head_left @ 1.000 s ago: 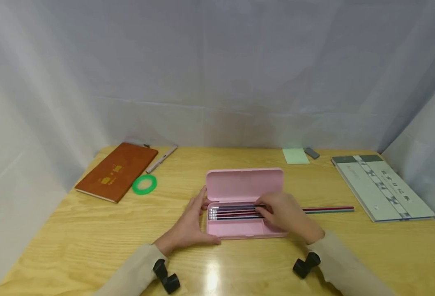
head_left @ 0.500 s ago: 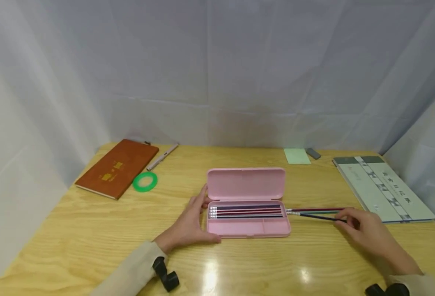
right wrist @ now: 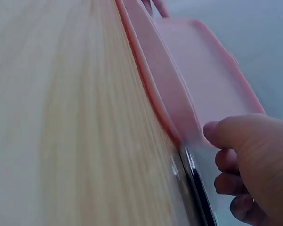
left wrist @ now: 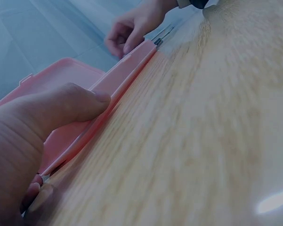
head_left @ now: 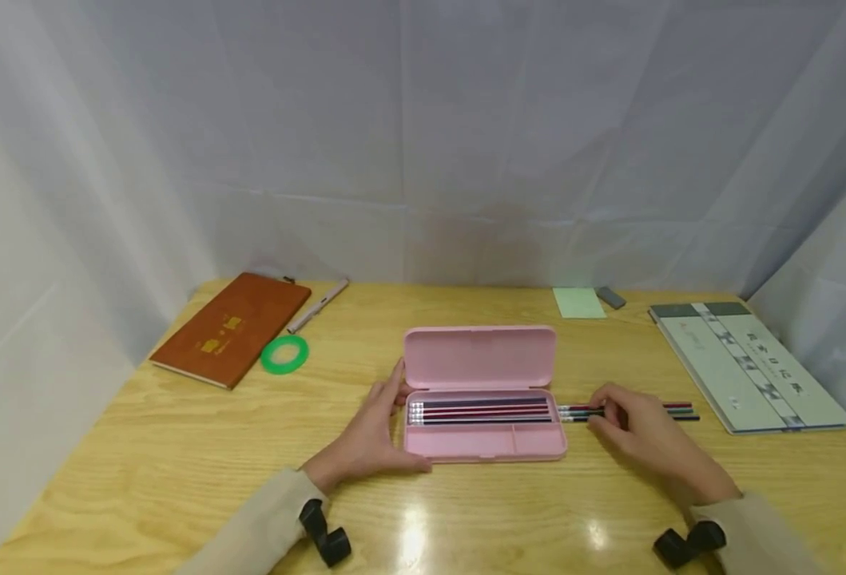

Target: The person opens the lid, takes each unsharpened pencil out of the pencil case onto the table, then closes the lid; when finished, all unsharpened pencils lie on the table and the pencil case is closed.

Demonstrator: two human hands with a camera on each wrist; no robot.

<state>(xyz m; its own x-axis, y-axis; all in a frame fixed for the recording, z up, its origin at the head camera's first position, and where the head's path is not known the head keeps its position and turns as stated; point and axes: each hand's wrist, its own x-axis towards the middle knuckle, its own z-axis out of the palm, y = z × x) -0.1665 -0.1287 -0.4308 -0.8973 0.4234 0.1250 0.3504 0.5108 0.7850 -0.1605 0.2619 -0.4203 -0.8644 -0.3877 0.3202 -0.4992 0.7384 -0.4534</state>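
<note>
A pink pencil case (head_left: 460,441) lies with its lid raised; several pencils (head_left: 483,411) with silvery ends fill its rear compartment. My left hand (head_left: 367,438) holds the case's left end, thumb at the front wall and fingers behind. In the left wrist view the thumb (left wrist: 92,103) touches the case's rim. Red, teal and dark pencils (head_left: 681,410) lie side by side on the table, right of the case. Over their left part is my right hand (head_left: 641,427), fingers bent. In the right wrist view its fingers (right wrist: 230,183) are beside the pencils; whether they pinch one is unclear.
A brown notebook (head_left: 230,331), a pen (head_left: 318,307) and a green tape ring (head_left: 284,354) lie at the left. Sticky notes (head_left: 579,303) and a grey eraser (head_left: 611,298) are at the back, with a pale green book (head_left: 749,367) at the right.
The right hand left the case, went right to the loose pencils and held a dark one askew. Now that pencil lies alongside the others and the hand is further left. The left hand stayed.
</note>
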